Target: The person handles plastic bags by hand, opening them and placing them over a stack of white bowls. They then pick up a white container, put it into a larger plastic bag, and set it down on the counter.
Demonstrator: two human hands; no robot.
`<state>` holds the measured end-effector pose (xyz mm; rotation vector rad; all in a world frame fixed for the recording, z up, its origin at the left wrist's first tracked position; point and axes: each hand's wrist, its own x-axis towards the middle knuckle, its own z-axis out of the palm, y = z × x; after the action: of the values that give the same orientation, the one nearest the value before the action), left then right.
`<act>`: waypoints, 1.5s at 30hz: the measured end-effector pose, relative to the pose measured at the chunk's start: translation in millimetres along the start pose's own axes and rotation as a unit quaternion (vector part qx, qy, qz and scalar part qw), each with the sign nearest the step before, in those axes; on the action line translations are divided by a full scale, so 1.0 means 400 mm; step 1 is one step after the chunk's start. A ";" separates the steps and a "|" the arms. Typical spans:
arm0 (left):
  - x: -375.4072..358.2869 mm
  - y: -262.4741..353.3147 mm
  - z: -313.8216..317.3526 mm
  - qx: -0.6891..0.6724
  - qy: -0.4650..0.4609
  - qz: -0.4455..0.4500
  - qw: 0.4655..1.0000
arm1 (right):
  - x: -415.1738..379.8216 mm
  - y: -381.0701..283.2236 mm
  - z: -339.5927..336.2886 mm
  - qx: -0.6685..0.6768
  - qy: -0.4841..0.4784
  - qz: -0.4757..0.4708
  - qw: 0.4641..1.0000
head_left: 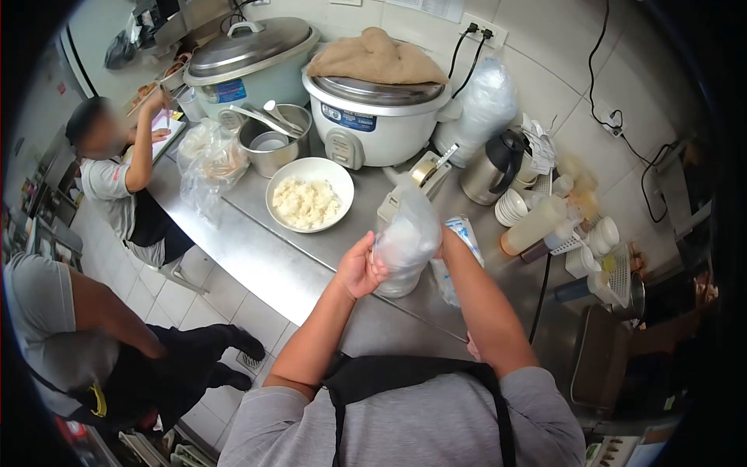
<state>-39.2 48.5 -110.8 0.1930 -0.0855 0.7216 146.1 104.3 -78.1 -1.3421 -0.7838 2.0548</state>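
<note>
A clear plastic sleeve [410, 226] stands upright in front of me, with what looks like stacked round containers or lids in its lower part. My left hand [362, 265] is at its left side, fingers curled against the plastic. On the far right side of the sleeve is my right hand [442, 243], its fingers mostly hidden behind the plastic. Just beyond the sleeve sits a tape dispenser [426, 171] with a roll on it. A blue-and-white plastic packet [464, 233] lies by my right forearm. To the left, a white bowl [347, 204] holds cooked rice [306, 202].
Two rice cookers [373, 128] stand along the wall, one topped with a brown cloth [377, 56]. A metal pot [272, 159] with utensils sits before them. A thermal jug [492, 167], cups and sauce bottles [533, 224] crowd the right. Two people are at the left, one writing.
</note>
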 end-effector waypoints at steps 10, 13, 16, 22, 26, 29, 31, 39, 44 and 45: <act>-0.013 -0.027 -0.120 0.174 0.326 0.051 0.928 | 0.003 0.150 -0.020 0.074 0.109 -0.051 0.990; -0.006 -0.034 -0.134 0.185 0.357 0.063 0.913 | -0.007 0.169 -0.013 0.088 0.130 -0.075 0.985; -0.028 -0.037 -0.115 0.143 0.336 0.075 0.928 | -0.004 0.197 -0.027 0.170 0.107 -0.097 0.975; -0.101 -0.095 0.108 0.115 0.373 0.185 0.902 | -0.118 0.233 -0.013 0.350 0.078 -0.159 0.920; -0.105 -0.164 0.111 0.152 0.382 0.282 0.867 | -0.176 0.290 0.051 0.384 0.111 -0.188 0.897; -0.109 -0.160 0.093 0.184 0.369 0.231 0.881 | -0.233 0.273 0.128 0.396 0.108 -0.232 0.882; -0.107 -0.163 0.066 0.237 0.380 0.197 0.872 | -0.218 0.288 0.108 0.312 0.113 -0.247 0.910; -0.092 -0.184 0.031 0.219 0.406 0.267 0.846 | -0.296 0.085 0.092 -0.166 0.250 -0.449 0.842; -0.095 -0.224 0.026 0.209 0.352 0.240 0.880 | -0.390 0.003 0.282 -0.576 0.329 -0.420 0.620; -0.092 -0.216 0.023 0.197 0.341 0.230 0.890 | -0.383 0.005 0.297 -0.660 0.336 -0.358 0.569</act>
<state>-9.6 -40.8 -119.6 0.3011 0.7175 1.2443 88.2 -27.2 52.1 -1.7364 -2.1146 -0.0695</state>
